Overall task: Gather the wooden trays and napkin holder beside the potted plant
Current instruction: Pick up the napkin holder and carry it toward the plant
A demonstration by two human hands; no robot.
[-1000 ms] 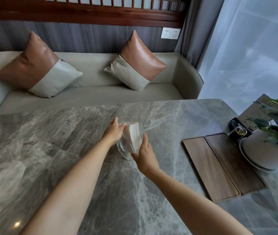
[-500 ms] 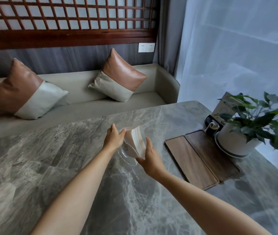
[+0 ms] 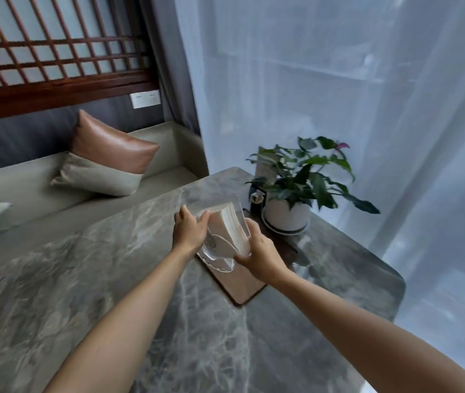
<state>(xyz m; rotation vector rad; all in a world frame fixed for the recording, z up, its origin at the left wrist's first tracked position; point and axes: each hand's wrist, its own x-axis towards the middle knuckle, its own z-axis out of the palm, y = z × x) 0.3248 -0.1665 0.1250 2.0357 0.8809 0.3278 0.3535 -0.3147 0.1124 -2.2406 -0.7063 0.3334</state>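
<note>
A clear napkin holder (image 3: pixel 220 258) with a stack of white napkins (image 3: pixel 232 226) is held up between both hands, above the wooden trays. My left hand (image 3: pixel 188 231) grips its left side and my right hand (image 3: pixel 259 252) grips its right side. The nearer, lighter wooden tray (image 3: pixel 244 285) lies flat on the marble table (image 3: pixel 83 279), mostly hidden under the holder and my right hand. Only a dark strip of the second wooden tray (image 3: pixel 289 248) shows beyond my right hand. The potted plant (image 3: pixel 296 182) in a white pot stands just beyond the trays near the table's far right corner.
A small dark stand (image 3: pixel 256 199) and an upright card sit left of the pot. A sofa with a brown and grey cushion (image 3: pixel 109 160) runs along the table's far side. Sheer curtains hang to the right, past the table's rounded edge (image 3: pixel 395 282).
Both hands have carried the napkin holder to the right, from the table's middle to over the wooden trays. The view has swung right toward the plant.
</note>
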